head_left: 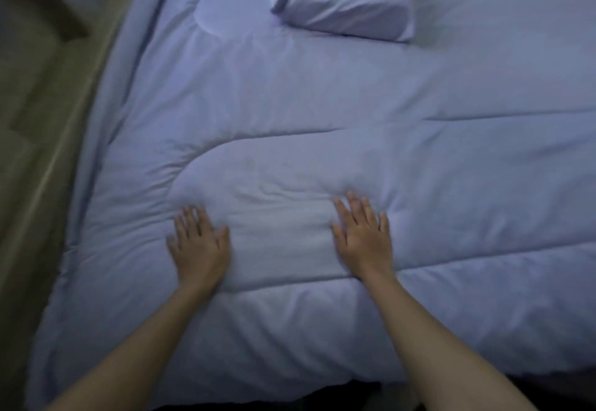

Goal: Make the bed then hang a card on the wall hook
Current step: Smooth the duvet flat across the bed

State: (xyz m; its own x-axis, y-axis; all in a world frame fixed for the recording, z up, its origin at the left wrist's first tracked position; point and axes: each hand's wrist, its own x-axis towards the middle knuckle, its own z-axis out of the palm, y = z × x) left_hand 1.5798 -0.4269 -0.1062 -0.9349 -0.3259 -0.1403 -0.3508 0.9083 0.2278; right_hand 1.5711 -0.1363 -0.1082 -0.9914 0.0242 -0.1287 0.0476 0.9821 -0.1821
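Observation:
A pale blue quilted duvet (322, 104) covers the bed, with soft creases around a rounded quilted panel in the middle. My left hand (200, 243) lies flat on it, palm down, fingers spread. My right hand (364, 236) presses flat beside it, about one hand-width to the right, fingers apart. Neither hand holds anything. A pillow (351, 1) in a matching case lies at the far end of the bed, right of centre. No card and no wall hook are in view.
An olive-brown floor strip (42, 152) runs along the bed's left side. A dark box-like piece of furniture (42, 1) stands at the top left corner. The duvet's near edge hangs over a dark gap (354, 394) at the bottom.

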